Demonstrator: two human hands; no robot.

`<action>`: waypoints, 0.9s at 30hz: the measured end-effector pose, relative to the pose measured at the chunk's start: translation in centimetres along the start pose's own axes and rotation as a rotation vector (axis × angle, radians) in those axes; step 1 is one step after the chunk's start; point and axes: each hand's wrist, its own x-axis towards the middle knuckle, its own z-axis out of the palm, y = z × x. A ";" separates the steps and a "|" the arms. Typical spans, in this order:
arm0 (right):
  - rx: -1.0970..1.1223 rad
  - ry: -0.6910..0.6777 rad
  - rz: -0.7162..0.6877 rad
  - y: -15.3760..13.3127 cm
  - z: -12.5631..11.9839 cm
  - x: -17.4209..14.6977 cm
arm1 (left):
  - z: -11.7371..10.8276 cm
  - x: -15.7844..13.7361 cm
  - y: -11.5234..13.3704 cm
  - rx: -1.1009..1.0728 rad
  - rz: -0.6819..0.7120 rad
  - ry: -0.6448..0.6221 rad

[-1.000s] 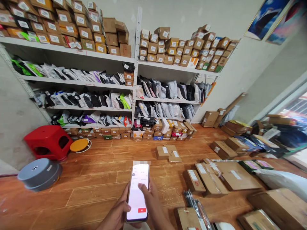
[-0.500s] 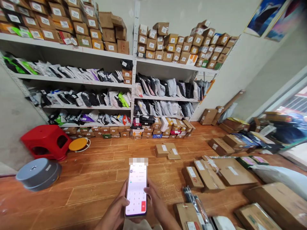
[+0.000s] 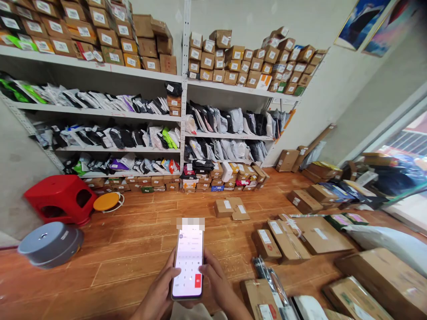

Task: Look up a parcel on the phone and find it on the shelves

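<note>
A smartphone (image 3: 188,266) with a lit screen is held upright at the bottom centre, showing a number keypad with a red key at its lower right. My left hand (image 3: 164,280) wraps its left edge, the thumb lying over the left side of the keypad. Around the right edge closes my right hand (image 3: 215,278), its thumb over the keypad's right side. The fingers behind the phone are mostly hidden. Beyond the phone, a small cardboard box (image 3: 224,208) with a white label lies on the wooden floor (image 3: 133,249).
White shelves (image 3: 133,113) along the wall hold rows of labelled boxes and plastic mailing bags. On the left stand a red stool (image 3: 60,195), a grey-blue stool (image 3: 50,242) and a yellow round stool (image 3: 106,202). Several cardboard parcels (image 3: 288,242) cover the floor at right.
The view has shifted slightly. My right thumb has come lower onto the keypad, and my left thumb has risen a little. The screen's keypad layout now appears higher and clearer.
</note>
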 end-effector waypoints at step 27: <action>0.011 -0.030 -0.019 2.1 0.8 1.1 | -2.3 1.0 -0.5 -0.141 -0.064 -0.143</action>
